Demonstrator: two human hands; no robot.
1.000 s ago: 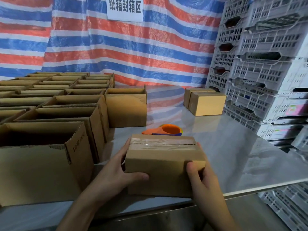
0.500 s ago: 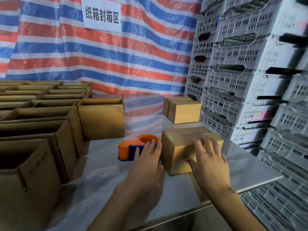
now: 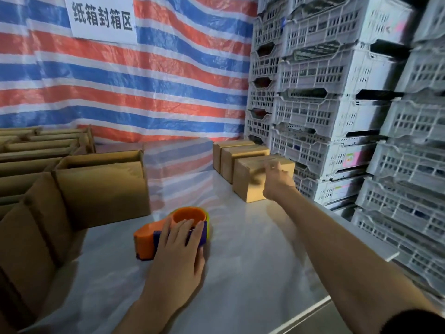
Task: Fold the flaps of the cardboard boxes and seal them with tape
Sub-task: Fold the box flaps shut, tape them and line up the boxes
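R hand [image 3: 277, 183] at box [image 3: 249, 189] nr table [image 3: 252, 251] edge (blurry); L hand [image 3: 179, 251] on dispenser [image 3: 148, 239].

Pretty dim, bluish cast. Soft glare on the table [image 3: 252, 273], and the boxes [image 3: 29, 225] on the left sit in shadow. The right hand [image 3: 277, 183] is motion-blurred, and the crates [image 3: 409, 165] bow at the edge.

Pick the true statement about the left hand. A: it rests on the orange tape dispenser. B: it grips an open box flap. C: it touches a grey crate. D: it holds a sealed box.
A: the left hand lies across the orange tape dispenser on the table, its fingers fairly straight.
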